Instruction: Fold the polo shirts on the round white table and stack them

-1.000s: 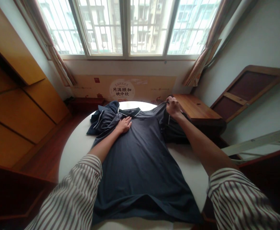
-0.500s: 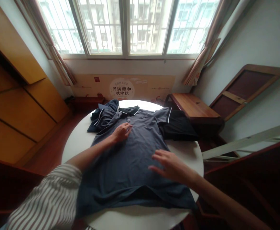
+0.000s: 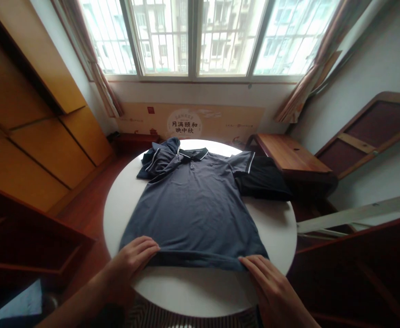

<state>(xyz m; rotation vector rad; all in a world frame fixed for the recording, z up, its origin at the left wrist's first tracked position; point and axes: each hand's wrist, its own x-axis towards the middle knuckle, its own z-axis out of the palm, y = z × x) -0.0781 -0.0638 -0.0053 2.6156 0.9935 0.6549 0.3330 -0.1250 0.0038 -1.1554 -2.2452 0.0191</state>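
Observation:
A dark grey-blue polo shirt [image 3: 193, 205] lies front up on the round white table [image 3: 118, 200], its black, white-edged collar at the far side. My left hand [image 3: 136, 255] is closed on the left corner of its bottom hem. At the right end of that hem, my right hand [image 3: 264, 273] is closed on the fabric, with the thumb mostly hidden. Between the hands the hem runs nearly straight, with a darker band along it. The shirt's right sleeve overlaps folded black clothing [image 3: 266, 180].
A bunched dark garment [image 3: 167, 148] sits by the shirt's left sleeve at the back. Beyond the table stand a low wooden desk [image 3: 295, 155] and a printed banner [image 3: 227, 120] under the window. Wooden cabinets [image 3: 43, 146] line the left side.
Both hands have come down from over the shirt's front to the two ends of its hem. The hem is straighter, the front smoother, and the camera view has shifted left.

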